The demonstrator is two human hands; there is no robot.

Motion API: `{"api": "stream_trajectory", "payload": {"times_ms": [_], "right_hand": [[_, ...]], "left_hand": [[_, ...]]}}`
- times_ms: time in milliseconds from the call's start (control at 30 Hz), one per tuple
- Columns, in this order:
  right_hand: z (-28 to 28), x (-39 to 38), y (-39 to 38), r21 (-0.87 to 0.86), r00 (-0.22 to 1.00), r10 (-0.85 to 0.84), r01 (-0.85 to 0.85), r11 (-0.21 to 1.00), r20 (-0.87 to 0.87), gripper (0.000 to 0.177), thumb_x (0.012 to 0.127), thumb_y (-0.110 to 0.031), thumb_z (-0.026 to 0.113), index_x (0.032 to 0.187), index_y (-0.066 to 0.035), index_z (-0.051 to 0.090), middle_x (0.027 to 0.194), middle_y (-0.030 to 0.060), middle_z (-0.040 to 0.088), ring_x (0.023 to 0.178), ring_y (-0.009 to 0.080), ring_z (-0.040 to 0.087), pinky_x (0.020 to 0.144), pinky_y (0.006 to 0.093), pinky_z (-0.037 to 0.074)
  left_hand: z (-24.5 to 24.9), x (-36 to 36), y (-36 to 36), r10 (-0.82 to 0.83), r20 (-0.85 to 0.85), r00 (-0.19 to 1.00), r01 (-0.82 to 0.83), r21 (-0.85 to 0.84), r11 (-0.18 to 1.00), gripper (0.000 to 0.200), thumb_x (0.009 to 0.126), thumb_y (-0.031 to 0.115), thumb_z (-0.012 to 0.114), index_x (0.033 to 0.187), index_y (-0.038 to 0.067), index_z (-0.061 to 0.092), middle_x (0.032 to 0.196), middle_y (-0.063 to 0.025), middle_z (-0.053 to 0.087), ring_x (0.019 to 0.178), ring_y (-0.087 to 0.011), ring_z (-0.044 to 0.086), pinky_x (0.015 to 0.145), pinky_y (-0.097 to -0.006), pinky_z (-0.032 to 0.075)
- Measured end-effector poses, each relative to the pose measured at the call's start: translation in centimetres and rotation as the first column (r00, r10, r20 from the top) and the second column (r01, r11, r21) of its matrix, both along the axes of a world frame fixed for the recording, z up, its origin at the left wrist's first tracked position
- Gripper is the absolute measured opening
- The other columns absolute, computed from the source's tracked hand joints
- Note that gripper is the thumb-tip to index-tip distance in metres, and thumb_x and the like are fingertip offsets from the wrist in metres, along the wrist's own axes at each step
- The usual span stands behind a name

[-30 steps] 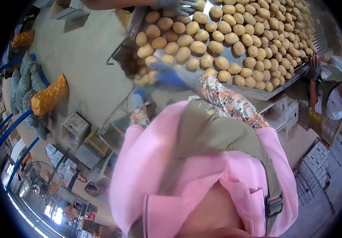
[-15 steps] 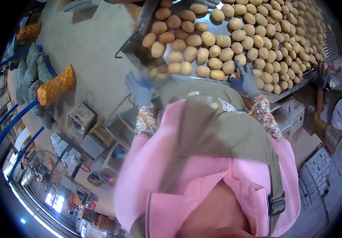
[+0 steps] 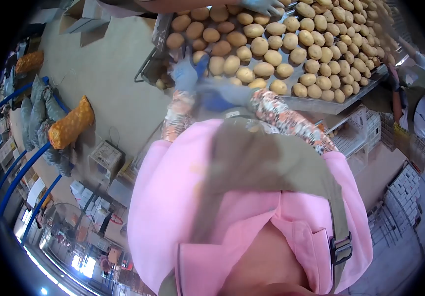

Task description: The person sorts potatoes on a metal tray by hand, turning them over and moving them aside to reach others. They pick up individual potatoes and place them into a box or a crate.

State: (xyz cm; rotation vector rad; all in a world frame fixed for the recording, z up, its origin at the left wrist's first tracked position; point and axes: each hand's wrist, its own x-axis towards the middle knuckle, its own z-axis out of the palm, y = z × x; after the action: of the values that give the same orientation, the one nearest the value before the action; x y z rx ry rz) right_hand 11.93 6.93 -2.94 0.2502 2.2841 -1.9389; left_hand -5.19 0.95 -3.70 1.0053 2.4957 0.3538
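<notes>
My left hand (image 3: 184, 74), in a grey-blue glove, is at the left end of a metal sorting table (image 3: 316, 104). Its fingers are spread upward beside brownish potatoes (image 3: 211, 34), and I see nothing held in it. Smeared by motion, my right hand (image 3: 224, 93) reaches left along the table's front edge, just below some paler potatoes (image 3: 263, 69). Its fingers cannot be made out. Many more yellowish potatoes (image 3: 331, 54) cover the middle and right of the table.
Across the table, a co-worker's gloved hand (image 3: 261, 6) rests among potatoes. Another person (image 3: 419, 98) stands at the right end. White plastic crates (image 3: 355, 130) sit under the table. On the left are an orange mesh sack (image 3: 72, 123), blue rails (image 3: 22, 170) and an open cardboard box (image 3: 85, 22).
My right hand has left the potatoes at the middle front and swung left toward my left hand. My left hand has moved up to the table's left end.
</notes>
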Motion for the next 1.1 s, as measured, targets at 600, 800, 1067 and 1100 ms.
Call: {"api": "stream_trajectory", "payload": {"times_ms": [600,800,1067,1100], "right_hand": [[3.5,16.1,7.7,0.834,0.899,-0.33,-0.065,0.548,0.287,0.068,0.085,-0.031,0.065,0.146,-0.017,0.038,0.112,0.0176,0.063,0.098,0.0313,0.061,0.088,0.0373,0.046],[4.5,9.5,7.6,0.222,0.845,-0.022,-0.115,0.968,0.534,0.074,0.089,-0.034,0.063,0.151,-0.023,0.025,0.124,0.0152,0.06,0.106,0.0292,0.061,0.089,0.0408,0.047],[7.1,-1.4,3.5,0.018,0.824,0.23,-0.279,0.96,0.517,0.058,0.091,-0.039,0.055,0.143,-0.017,0.039,0.12,0.0143,0.06,0.104,0.027,0.06,0.091,0.038,0.046],[7.8,-2.3,3.1,-0.11,0.768,0.352,-0.349,0.931,0.535,0.049,0.093,-0.034,0.051,0.139,-0.017,0.044,0.121,0.0129,0.061,0.107,0.026,0.06,0.094,0.0385,0.045]], "left_hand": [[-1.5,4.6,-12.1,0.306,0.442,0.843,-0.34,-0.001,0.94,0.061,0.092,0.038,0.058,0.137,0.0,0.045,0.136,-0.0259,0.049,0.127,-0.038,0.046,0.105,-0.0409,0.039],[-7.0,6.4,-16.1,0.101,0.5,0.86,0.007,-0.21,0.978,0.063,0.088,0.055,0.054,0.135,0.014,0.051,0.148,-0.0207,0.035,0.133,-0.0399,0.037,0.11,-0.0501,0.029],[-9.2,7.9,-21.1,0.139,0.179,0.974,-0.046,-0.444,0.895,0.066,0.089,0.042,0.054,0.144,0.01,0.036,0.137,-0.0268,0.04,0.12,-0.0438,0.043,0.1,-0.0496,0.037],[-7.7,7.9,-20.1,0.264,0.18,0.948,-0.179,-0.386,0.905,0.061,0.092,0.025,0.053,0.146,0.007,0.031,0.124,-0.0306,0.051,0.102,-0.0448,0.058,0.088,-0.0519,0.047]]}}
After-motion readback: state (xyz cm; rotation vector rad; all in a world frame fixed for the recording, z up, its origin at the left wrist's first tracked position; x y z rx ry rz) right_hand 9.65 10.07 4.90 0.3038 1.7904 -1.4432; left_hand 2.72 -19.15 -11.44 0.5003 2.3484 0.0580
